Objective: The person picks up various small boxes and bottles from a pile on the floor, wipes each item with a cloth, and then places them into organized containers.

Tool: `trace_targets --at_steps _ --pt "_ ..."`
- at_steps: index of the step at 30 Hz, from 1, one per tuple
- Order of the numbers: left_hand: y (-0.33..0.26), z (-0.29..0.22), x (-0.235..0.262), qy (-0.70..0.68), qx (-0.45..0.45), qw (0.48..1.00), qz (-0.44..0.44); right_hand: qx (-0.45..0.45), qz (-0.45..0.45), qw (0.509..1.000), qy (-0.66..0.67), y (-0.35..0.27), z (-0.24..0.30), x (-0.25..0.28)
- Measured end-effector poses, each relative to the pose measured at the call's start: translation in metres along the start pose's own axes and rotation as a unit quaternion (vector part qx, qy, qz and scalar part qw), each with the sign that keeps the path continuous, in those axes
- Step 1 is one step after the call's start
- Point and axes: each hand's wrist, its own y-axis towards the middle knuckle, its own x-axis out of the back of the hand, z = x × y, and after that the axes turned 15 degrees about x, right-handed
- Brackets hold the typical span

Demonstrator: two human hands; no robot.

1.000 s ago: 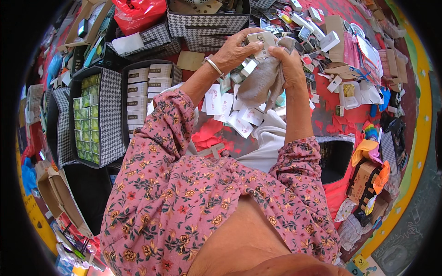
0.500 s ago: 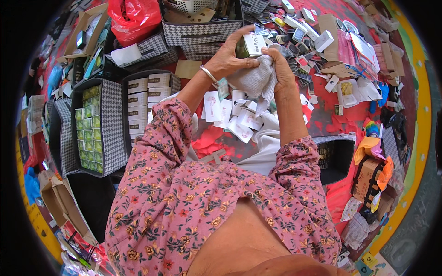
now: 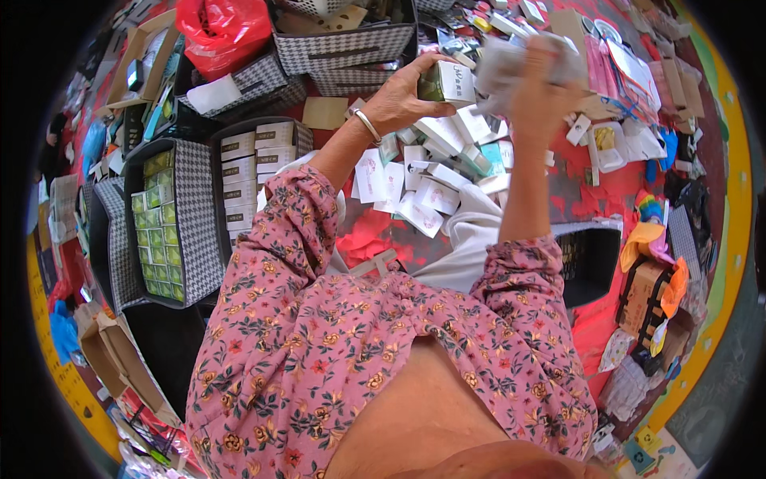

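A small green-and-white box (image 3: 448, 83) is gripped in my left hand (image 3: 399, 97), its white face turned to the right. My right hand (image 3: 536, 100), smeared by motion, holds a grey cloth (image 3: 511, 70) to the right of the box, apart from it. Below both hands lies a heap of white cartons (image 3: 447, 136). White cards (image 3: 383, 182) are spread nearer my lap. Left of my left arm, a houndstooth bin (image 3: 195, 215) holds rows of green boxes (image 3: 156, 231). Another bin beside it holds pale cartons (image 3: 239, 172) in a stack.
A red plastic bag (image 3: 227, 36) sits in a bin at the far left, near a houndstooth bin (image 3: 347, 49) of mixed goods. A dark bin (image 3: 594, 263) stands right of my lap. Open cardboard boxes (image 3: 120, 351) lie at the near left. Bags and packages crowd the right side.
My right hand has swung the cloth away from the box, to the right. The box stays in my left hand, a little lower. More of the white cartons underneath now shows.
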Motion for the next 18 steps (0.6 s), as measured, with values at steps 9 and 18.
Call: trace_targets --at_steps 9,18 --pt "-0.010 -0.003 -0.008 -0.002 0.048 0.998 0.040 0.183 0.207 0.945 -0.176 -0.013 -0.008 -0.042" --pt "-0.007 0.010 0.002 0.003 0.063 0.998 0.028 0.044 0.069 0.994 0.069 -0.007 0.010 -0.020"
